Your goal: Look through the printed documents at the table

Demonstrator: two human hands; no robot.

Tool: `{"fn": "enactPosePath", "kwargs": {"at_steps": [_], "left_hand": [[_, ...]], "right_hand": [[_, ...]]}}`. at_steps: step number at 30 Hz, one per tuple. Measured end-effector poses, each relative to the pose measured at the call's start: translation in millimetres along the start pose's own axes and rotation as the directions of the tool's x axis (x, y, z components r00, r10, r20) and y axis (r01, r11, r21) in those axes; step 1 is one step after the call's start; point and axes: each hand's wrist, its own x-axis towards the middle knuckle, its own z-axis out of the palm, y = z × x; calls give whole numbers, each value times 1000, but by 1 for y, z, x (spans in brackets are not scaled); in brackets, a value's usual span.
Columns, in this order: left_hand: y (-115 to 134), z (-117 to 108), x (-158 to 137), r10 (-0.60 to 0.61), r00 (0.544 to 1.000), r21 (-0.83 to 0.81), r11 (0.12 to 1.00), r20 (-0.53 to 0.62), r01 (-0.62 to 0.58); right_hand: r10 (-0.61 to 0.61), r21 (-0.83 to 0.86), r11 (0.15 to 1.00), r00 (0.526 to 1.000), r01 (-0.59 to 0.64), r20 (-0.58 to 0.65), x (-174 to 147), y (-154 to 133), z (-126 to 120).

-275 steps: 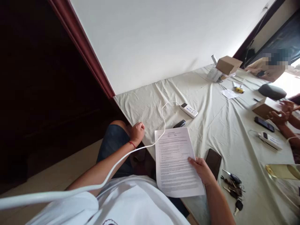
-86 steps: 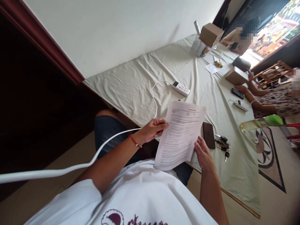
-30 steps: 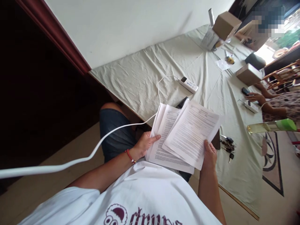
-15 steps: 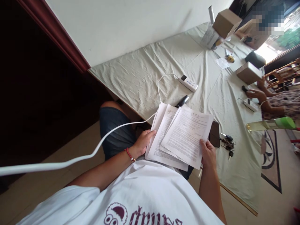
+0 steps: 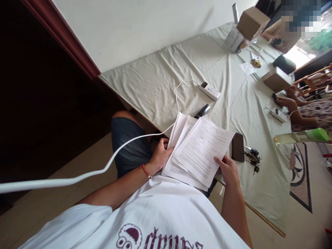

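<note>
Printed paper sheets (image 5: 203,148) lie fanned in a loose stack over the table edge and my lap. My left hand (image 5: 161,156) is closed on the stack's left edge, thumb on top and the other fingers partly hidden beneath. At the right edge of the top sheets, my right hand (image 5: 228,168) pinches the paper, its thumb over the print. A black phone (image 5: 238,147) rests just beyond my right hand, with a bunch of keys (image 5: 254,159) beside it. Behind the papers a dark, glossy object (image 5: 202,111) is partly covered.
A white power bank (image 5: 209,91) joins a white cable (image 5: 116,152) crossing left of me. Farther off stand cardboard boxes (image 5: 252,23), a white box (image 5: 277,79) and a green-capped bottle (image 5: 301,137). Another person's hands (image 5: 284,102) are at the table's right side.
My right hand has moved left, drawing the top sheets left across the stack. More of the phone shows. My left hand has shifted slightly up along its edge.
</note>
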Motion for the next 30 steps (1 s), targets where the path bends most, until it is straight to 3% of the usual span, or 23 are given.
{"fn": "enactPosePath", "kwargs": {"at_steps": [4, 7, 14, 20, 30], "left_hand": [[1, -6, 1, 194, 981, 117, 975, -12, -191], [3, -7, 1, 222, 974, 189, 955, 48, -227], [3, -3, -5, 45, 983, 67, 996, 179, -58], [4, -3, -1, 38, 986, 225, 971, 162, -75], [2, 1, -2, -223, 967, -1, 974, 122, 225]], "right_hand": [[1, -13, 1000, 999, 0, 42, -2, -1, -4], [10, -18, 1000, 997, -9, 72, -3, -3, -9], [29, -38, 999, 992, -24, 124, -4, -5, -15], [45, 3, 999, 987, -46, 154, -3, -4, -11], [-123, -158, 981, 991, 114, -48, -4, 6, -16]]}}
